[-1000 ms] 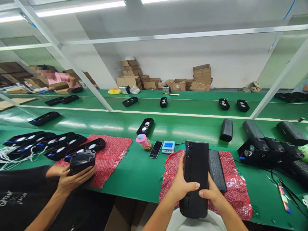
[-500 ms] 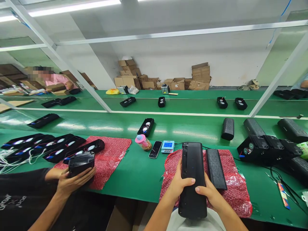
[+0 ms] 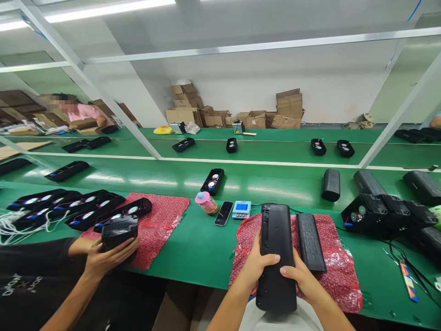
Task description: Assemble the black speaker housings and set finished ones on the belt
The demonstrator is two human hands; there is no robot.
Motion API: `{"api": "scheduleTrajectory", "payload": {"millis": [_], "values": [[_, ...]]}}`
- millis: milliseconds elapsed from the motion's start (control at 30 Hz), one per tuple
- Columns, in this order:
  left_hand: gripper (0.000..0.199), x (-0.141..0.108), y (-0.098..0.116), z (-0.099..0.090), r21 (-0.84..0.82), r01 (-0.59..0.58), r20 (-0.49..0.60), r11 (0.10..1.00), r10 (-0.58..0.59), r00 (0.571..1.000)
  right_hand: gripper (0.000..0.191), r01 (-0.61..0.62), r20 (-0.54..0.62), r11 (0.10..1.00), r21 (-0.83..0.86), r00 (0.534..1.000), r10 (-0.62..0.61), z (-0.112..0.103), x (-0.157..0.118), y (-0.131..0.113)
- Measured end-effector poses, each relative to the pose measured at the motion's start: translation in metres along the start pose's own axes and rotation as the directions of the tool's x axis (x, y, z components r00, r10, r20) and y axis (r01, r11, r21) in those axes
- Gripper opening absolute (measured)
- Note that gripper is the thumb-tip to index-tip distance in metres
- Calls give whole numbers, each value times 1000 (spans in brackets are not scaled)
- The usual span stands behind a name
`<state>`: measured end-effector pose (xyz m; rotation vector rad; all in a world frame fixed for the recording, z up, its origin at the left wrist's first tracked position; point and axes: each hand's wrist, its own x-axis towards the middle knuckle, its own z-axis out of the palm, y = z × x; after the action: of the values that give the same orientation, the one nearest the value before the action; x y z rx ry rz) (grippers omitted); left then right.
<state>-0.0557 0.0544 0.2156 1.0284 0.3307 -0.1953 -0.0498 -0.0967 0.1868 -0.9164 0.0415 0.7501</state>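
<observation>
Black speaker shell (image 3: pixel 275 257) is gripped by left hand (image 3: pixel 257 271) and right hand (image 3: pixel 303 280), overhanging the table (image 3: pixel 203 248) edge; seemingly smooth, it could slip and be dropped.

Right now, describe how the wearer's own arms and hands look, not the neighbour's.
Both forearms are bare, with no sleeves in view. The left hand and right hand wear no gloves; no rings, watch or markings show. Fingernails are short and unpainted. A white garment shows between the arms.
</observation>
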Motion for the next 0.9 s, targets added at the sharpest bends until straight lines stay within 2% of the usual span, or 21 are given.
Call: {"api": "scheduleTrajectory", "payload": {"millis": [167,567,900], "values": [[105,1,-3,-2,-14,1,-1,1000,-1,1000,83,5,-9,1000,-29,1000,-6,-2,2,2],[102,3,-10,-6,-64,-2,7,998,3,1000,71,-11,-29,999,-36,1000,10,-1,0,-1],[99,1,-10,-5,-19,9,-31,1000,-10,999,72,8,-2,999,-47,1000,-8,-4,3,2]]}}
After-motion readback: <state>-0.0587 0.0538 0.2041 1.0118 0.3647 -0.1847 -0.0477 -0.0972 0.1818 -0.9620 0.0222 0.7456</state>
